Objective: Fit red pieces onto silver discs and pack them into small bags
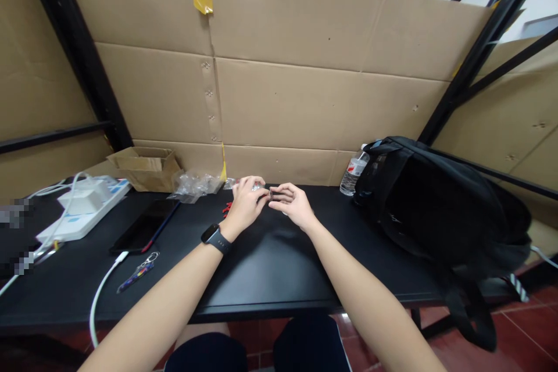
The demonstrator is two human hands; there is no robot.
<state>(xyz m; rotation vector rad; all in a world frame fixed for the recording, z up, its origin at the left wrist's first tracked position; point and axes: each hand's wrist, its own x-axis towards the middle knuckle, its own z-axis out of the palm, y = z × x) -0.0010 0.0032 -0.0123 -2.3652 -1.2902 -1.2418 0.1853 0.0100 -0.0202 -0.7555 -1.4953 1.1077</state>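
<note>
My left hand, with a black smartwatch on the wrist, and my right hand meet over the far middle of the black table. Both have their fingers curled round a small dark object held between them; I cannot make out what it is. A small red item lies on the table just left of my left hand.
A black backpack fills the right of the table, a water bottle beside it. Left: crumpled clear plastic bags, a small cardboard box, a dark phone, a white power strip, a keychain, a white cable. Cardboard walls behind.
</note>
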